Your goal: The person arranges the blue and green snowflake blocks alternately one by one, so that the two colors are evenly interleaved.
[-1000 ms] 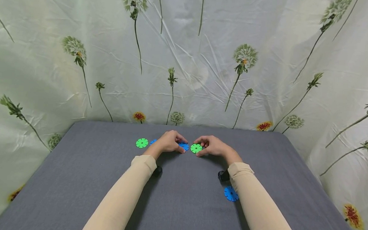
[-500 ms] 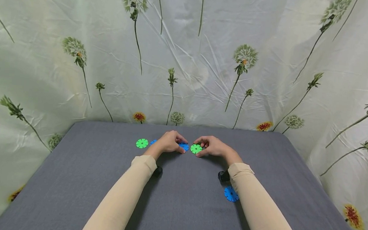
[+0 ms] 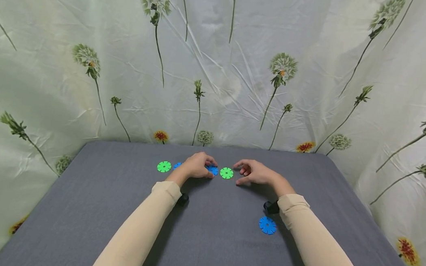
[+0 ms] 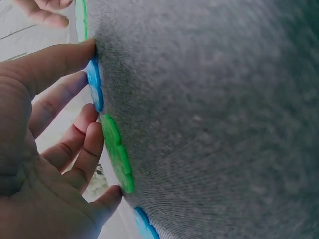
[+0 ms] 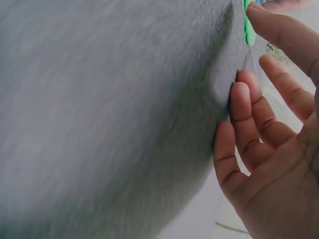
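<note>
My left hand [image 3: 196, 165] pinches a blue notched plastic disc [image 3: 213, 171] by its edges between thumb and forefinger, flat on the cloth. Just right of it lies a light green notched disc [image 3: 226, 173]. My right hand [image 3: 256, 172] is apart from that green disc, thumb and fingers spread, holding nothing. Beneath my left hand, the left wrist view shows another green disc [image 4: 118, 154], which the hand hides in the head view. Beyond it is a second blue disc [image 3: 177, 165], partly covered by the hand. At the row's left end lies a green disc [image 3: 164, 166].
A separate blue disc [image 3: 267, 225] lies nearer the front, beside the right forearm. Grey cloth [image 3: 214, 239] covers the table. A pale curtain [image 3: 239, 69] printed with flowers hangs behind the far edge and along the sides. Black straps with cameras sit under both wrists.
My right hand has let go of the light green disc and drawn back to the right, its fingers spreading. The front blue disc is now fully uncovered. My left hand stays in place.
</note>
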Demonstrator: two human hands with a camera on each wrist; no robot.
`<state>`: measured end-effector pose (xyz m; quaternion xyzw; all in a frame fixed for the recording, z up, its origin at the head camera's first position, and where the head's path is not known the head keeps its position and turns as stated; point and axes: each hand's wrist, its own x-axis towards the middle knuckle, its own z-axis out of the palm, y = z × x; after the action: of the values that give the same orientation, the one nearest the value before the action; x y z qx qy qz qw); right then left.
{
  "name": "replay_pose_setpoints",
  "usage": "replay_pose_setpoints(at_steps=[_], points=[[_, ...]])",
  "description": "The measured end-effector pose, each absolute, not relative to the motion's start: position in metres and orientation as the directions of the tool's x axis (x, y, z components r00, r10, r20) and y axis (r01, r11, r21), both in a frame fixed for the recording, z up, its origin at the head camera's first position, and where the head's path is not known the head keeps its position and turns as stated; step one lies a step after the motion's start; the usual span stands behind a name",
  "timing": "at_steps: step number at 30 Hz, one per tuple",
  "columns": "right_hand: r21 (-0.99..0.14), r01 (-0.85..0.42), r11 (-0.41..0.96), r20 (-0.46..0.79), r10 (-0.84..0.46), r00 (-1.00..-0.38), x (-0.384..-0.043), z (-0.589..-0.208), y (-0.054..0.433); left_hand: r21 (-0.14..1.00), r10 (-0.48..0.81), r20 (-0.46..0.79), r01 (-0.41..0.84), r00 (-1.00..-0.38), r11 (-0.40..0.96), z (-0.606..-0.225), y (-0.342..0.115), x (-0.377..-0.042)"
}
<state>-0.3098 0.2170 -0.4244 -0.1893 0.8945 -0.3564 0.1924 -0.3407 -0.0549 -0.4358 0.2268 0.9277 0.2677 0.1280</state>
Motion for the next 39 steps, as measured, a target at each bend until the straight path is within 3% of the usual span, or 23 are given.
replay_pose_setpoints(at_steps=[16, 39], points=[[-0.655, -0.243, 0.716, -0.239, -0.501, -0.832, -0.259, -0.416, 0.265, 0.493, 0.512, -0.089, 0.409, -0.854, 0.768, -0.434, -0.031, -0.335], [-0.718, -0.306, 0.626, -0.138, -0.558, -0.818, -0.179, -0.427, 0.292, 0.530, 0.503, -0.074, 0.393, -0.861, 0.752, -0.439, -0.004, -0.334]])
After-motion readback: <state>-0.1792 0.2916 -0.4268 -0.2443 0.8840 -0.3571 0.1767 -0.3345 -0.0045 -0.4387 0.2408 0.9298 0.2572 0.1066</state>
